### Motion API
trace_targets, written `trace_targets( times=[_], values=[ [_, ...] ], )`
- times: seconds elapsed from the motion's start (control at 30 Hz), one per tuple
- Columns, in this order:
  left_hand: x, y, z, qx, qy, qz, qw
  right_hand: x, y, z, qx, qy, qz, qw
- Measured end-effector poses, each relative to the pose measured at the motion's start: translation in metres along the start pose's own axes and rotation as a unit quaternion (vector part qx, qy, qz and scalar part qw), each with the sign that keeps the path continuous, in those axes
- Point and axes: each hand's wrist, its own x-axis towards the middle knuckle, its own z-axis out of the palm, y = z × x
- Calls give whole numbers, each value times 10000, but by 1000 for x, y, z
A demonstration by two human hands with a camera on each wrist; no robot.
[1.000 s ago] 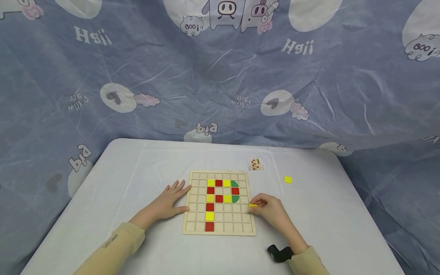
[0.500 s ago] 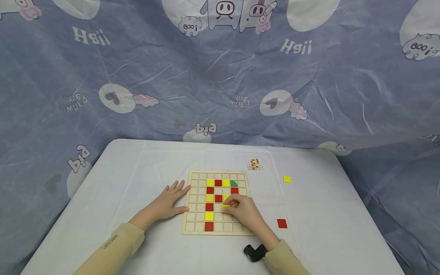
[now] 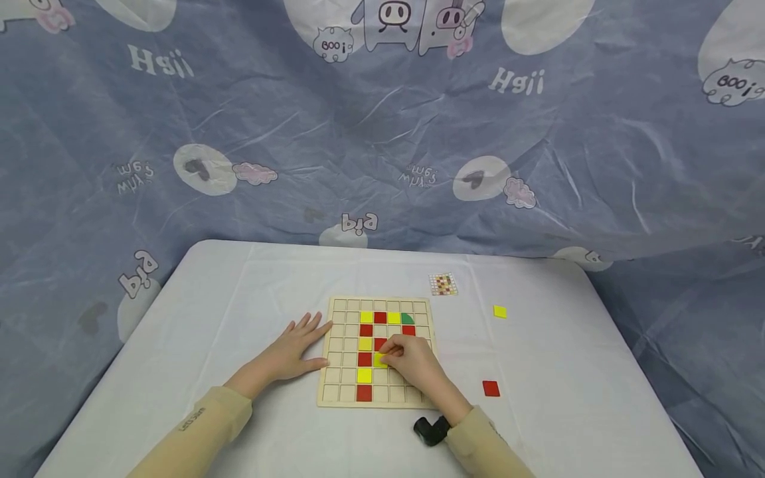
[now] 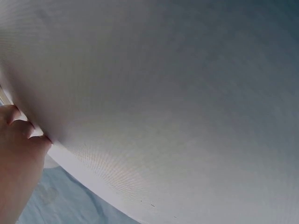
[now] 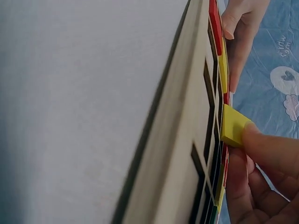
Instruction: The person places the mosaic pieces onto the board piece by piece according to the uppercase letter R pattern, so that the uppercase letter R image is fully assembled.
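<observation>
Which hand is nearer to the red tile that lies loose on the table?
Right. The right hand is on the board, just left of the red tile; the left hand rests at the board's far left edge.

I see a loose yellow tile (image 3: 499, 311) and a red tile (image 3: 491, 388) on the white table (image 3: 239, 292) — a small pattern card (image 3: 443, 284) lies near its far edge, a cartoon-print blue cloth (image 3: 382, 133) hangs behind
</observation>
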Motion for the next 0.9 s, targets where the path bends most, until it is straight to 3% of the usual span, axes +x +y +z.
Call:
trace_targets(
  times=[0.9],
  values=[
    [0, 0, 0, 21, 8, -32, 10000, -2, 0, 0, -416, 121, -70, 9990]
  ],
)
